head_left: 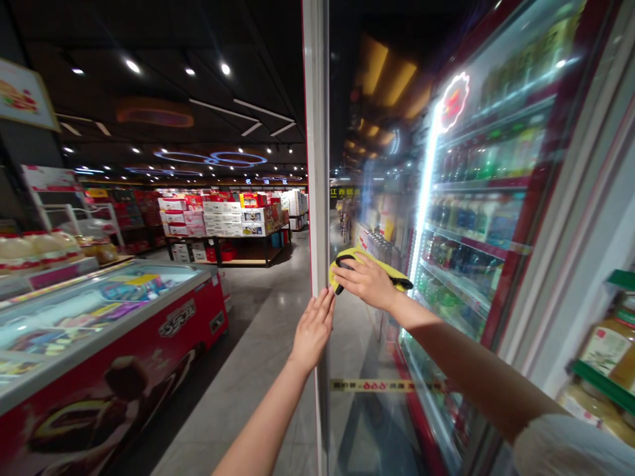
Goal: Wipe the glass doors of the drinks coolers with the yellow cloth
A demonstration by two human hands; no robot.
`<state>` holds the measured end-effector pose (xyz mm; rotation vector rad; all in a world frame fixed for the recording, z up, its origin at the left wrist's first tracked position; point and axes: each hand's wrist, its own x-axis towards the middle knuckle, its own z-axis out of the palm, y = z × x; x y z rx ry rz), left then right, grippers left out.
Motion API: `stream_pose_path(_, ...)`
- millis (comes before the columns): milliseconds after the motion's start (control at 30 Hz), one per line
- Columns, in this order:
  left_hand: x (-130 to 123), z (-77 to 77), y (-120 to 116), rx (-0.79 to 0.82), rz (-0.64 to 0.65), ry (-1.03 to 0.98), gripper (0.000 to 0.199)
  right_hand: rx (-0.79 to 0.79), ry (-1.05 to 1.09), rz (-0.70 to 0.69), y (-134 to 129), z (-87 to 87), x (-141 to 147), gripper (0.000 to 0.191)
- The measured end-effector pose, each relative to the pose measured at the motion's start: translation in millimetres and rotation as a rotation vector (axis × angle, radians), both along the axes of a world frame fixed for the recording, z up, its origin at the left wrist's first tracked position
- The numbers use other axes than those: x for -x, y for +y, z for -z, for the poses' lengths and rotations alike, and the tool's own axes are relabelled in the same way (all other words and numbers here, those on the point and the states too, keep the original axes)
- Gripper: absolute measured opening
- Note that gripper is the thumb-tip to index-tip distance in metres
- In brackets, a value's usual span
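Note:
A yellow cloth (404,281) with black edging lies bunched against a glass door (367,423), under my right hand (370,283). My right hand presses it to the glass close to the white door frame (320,165), its fingers bent over the cloth. Just below and left of it, my left hand (312,330) rests on the frame's edge with fingers stretched out and holding nothing. The fingertips of the two hands are near each other. A strip sticker (372,385) runs across the lower glass.
To the left stands a red chest freezer (198,317) with packaged goods inside. Boxes (223,218) are stacked on a display table farther back. A lit drinks cooler (476,198) shows in the glass. Jars (608,354) sit on the right, beside my right arm.

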<state>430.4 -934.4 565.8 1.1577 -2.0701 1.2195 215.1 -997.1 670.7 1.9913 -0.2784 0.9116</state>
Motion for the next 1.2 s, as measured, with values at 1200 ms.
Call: stream_pose_path(1200,71,-69.4,-11,-0.07,-0.129,0.225,0.114,-0.093,-0.744,0.237,-7,-40.7,77,0.052)
